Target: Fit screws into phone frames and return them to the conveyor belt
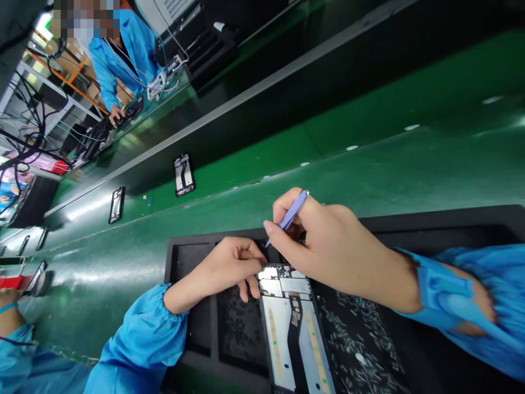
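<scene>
My right hand [311, 230] is closed around slim lavender tweezers [293, 212]. Their tip points down and left, just above the top end of an opened phone [283, 323]. The phone has bare silver metal, a black flex cable down its middle and yellowish strips on both sides. At its upper left corner, my left hand [229, 265] has thumb and forefinger pinched on the edge, the other fingers curled beside it. Beneath lies a black compartment tray [213, 323]; many small loose parts [361, 339] fill the section right of the phone.
On the green bench [135, 273], another opened phone [184, 175] and a smaller-looking one [117, 205] lie farther off. A co-worker in a blue coat [123, 52] sits across the line. Another person's sleeve [20, 345] shows at lower left. Cables [33, 120] hang at left.
</scene>
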{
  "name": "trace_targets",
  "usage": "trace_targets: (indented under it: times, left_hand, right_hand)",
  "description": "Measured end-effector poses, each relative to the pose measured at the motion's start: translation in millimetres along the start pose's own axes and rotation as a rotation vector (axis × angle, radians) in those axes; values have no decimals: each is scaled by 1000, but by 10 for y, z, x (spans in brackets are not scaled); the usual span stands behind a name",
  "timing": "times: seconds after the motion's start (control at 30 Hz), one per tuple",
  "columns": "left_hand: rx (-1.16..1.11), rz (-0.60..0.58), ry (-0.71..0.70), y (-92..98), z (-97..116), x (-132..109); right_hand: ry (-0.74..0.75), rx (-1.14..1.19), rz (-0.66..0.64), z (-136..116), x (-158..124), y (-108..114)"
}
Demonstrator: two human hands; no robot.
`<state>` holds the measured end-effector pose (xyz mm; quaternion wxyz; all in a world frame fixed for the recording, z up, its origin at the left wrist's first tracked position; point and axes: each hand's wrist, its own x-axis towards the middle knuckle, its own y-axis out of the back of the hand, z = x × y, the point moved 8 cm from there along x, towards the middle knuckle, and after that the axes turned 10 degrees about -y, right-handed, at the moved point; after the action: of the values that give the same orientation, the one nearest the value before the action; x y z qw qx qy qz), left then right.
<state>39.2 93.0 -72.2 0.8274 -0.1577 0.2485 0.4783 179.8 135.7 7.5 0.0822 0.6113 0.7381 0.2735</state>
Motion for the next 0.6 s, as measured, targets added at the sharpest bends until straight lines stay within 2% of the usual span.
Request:
trace_targets:
  times: [0.1, 0.47, 0.6]
  left_hand:
    - [0, 2, -4, 13, -26, 12]
    - [145, 18, -61, 41, -43, 14]
    - [289, 83, -99, 109, 124, -40]
  right_hand:
    - [-35, 5, -6, 45, 43, 9]
    - [-171, -14, 130, 310, 267, 247]
    - [-209, -34, 113, 386, 344, 242]
